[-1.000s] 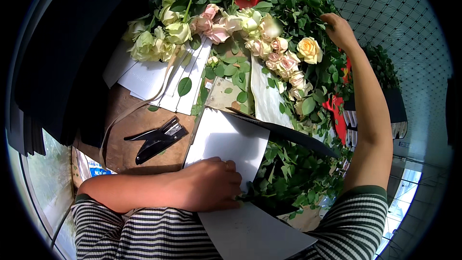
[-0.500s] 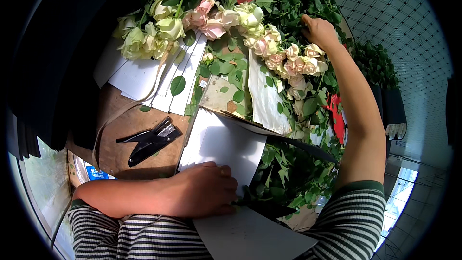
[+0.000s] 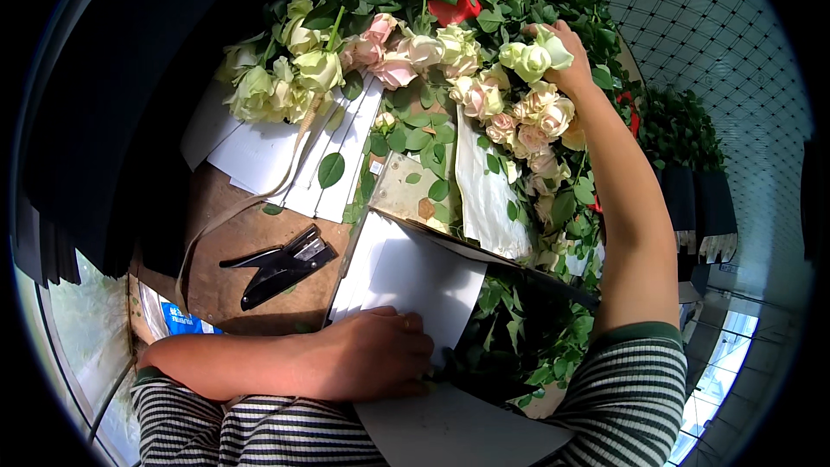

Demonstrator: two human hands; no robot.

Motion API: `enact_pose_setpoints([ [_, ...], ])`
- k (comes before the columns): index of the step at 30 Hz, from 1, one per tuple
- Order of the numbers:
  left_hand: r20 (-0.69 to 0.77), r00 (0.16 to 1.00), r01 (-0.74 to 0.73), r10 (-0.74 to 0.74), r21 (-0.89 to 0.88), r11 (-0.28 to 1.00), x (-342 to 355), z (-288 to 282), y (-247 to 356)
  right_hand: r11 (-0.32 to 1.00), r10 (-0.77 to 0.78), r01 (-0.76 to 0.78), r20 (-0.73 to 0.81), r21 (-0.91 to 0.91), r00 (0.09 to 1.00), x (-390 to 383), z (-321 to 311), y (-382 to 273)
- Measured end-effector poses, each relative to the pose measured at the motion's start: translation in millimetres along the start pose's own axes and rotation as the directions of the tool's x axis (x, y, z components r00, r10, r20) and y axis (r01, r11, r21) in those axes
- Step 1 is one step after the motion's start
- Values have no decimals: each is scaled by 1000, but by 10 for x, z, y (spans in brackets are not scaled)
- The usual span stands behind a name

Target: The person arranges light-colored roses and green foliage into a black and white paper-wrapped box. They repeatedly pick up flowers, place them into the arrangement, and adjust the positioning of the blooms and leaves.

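My right hand (image 3: pixel 566 56) reaches to the far right among rose leaves. Its fingers are closed around pale green-white roses (image 3: pixel 536 55), held above the cluster of cream and pink roses (image 3: pixel 536 117). At the lower middle, my left hand (image 3: pixel 380 355) is closed, with its fingers curled over the lower edge of the white sheets (image 3: pixel 415 272). Whatever is inside that grip is hidden. Another white sheet (image 3: pixel 458 428) runs from under this hand toward my right sleeve. More white-green roses (image 3: pixel 277 82) and pink roses (image 3: pixel 380 52) lie at the far side.
A black stapler (image 3: pixel 281 266) lies on the brown board left of centre. Beside it runs a beige strap (image 3: pixel 233 212) over white papers (image 3: pixel 320 177). Loose leaves cover a pale panel (image 3: pixel 402 186). Dark buckets of foliage (image 3: pixel 692 195) stand at the right, before a netted wall.
My right hand has drawn slightly left out of the leaves, and the pale roses now show in it. My left hand stays at the sheets. The whole view has shifted slightly.
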State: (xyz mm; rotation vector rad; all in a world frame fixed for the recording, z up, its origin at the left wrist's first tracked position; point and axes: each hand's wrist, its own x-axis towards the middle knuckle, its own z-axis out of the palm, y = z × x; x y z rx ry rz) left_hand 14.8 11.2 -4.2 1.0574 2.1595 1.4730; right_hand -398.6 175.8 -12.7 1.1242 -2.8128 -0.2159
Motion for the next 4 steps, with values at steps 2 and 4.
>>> enact_pose_setpoints([
  [2, 41, 999, 6, -7, 23, 1000, 24, -9, 21, 991, -49, 57, -72, 120, 996, -82, -2, 331],
  [4, 84, 996, 6, -9, 41, 999, 34, -28, 29, 987, -90, 99, -77, 128, 993, -171, -46, 369],
])
